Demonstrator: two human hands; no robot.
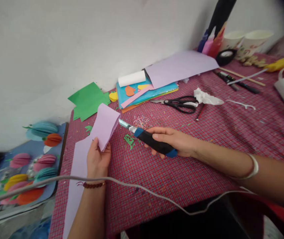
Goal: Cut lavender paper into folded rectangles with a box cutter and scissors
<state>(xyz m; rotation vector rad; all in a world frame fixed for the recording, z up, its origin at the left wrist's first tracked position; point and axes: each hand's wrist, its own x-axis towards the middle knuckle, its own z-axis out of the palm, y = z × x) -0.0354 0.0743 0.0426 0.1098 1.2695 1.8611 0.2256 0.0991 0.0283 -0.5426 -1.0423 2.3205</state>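
My left hand (98,159) pinches a folded piece of light purple paper (105,124) between thumb and fingers, holding it up above the table. In my right hand (168,141) is a black and blue utility knife (154,142), its blade out. The blade tip points left and lies at the right edge of the folded paper; whether it touches is hard to tell. Beneath my left forearm, a long light purple sheet (78,162) runs along the table's left side. Green paper scraps (129,141) and thin white shreds lie under the knife.
Black scissors (179,102), crumpled tissue (208,97) and a stack of coloured paper (156,94) lie farther back. Green paper (89,99) leans near the wall. Black tape (226,57), bottles and paper cups (253,43) stand back right. A grey cable (154,194) crosses the foreground.
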